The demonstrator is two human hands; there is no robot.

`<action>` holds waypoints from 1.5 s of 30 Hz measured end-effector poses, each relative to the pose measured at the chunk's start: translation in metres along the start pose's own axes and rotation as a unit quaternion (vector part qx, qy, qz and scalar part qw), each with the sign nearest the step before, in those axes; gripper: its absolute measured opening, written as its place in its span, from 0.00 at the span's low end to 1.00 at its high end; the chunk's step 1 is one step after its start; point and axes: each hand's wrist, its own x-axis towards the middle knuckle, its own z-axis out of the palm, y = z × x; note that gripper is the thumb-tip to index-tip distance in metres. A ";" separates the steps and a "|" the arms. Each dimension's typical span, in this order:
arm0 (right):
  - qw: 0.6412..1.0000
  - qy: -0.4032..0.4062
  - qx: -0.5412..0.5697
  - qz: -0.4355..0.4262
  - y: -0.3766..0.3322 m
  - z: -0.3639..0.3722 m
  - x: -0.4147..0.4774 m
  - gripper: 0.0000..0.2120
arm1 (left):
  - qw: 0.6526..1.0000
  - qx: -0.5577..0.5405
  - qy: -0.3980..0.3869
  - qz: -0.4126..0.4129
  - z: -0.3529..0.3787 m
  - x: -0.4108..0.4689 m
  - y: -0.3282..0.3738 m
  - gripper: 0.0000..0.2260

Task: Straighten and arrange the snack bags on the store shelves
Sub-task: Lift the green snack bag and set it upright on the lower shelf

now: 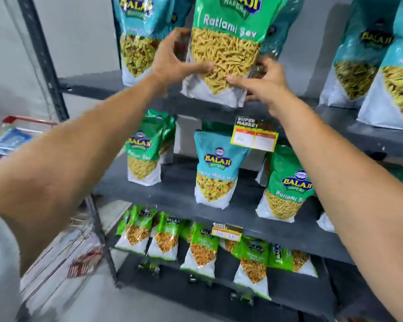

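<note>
Shelving [219, 219] fills the frame in grey tiers. Upper centre, the green Ratlami Sev bag [223, 49] stands on the top tier, likely light, soft and crinkly, best held low at both edges. The left hand [172, 63] and right hand [263, 80] clasp it between them.

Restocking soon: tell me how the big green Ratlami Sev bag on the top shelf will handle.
The Ratlami Sev bag is probably floppy: its white base looks crumpled. It is tall and leaning, so it may tip once both hands let go. The glossy film could be slippery.
</note>
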 end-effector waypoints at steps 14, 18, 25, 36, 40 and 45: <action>0.997 -0.076 0.021 -0.010 0.065 0.103 -0.131 0.36 | 0.993 0.102 0.052 0.002 -0.052 -0.184 -0.067 0.36; 0.993 -0.095 0.020 0.071 0.126 0.138 -0.153 0.34 | 0.990 0.128 0.012 -0.049 -0.039 -0.218 -0.137 0.38; 0.980 -0.055 -0.036 0.187 0.202 0.210 -0.139 0.33 | 0.971 0.152 -0.034 -0.183 -0.008 -0.212 -0.236 0.36; 0.965 -0.038 -0.172 0.196 0.269 0.240 -0.108 0.22 | 0.940 0.213 -0.102 -0.248 0.022 -0.179 -0.314 0.38; 0.974 0.011 -0.166 0.155 0.274 0.220 -0.131 0.15 | 0.921 0.267 -0.031 -0.281 0.036 -0.217 -0.303 0.28; 0.949 0.205 -0.188 0.149 0.293 0.153 -0.162 0.23 | 0.948 0.211 -0.090 -0.221 0.103 -0.230 -0.275 0.20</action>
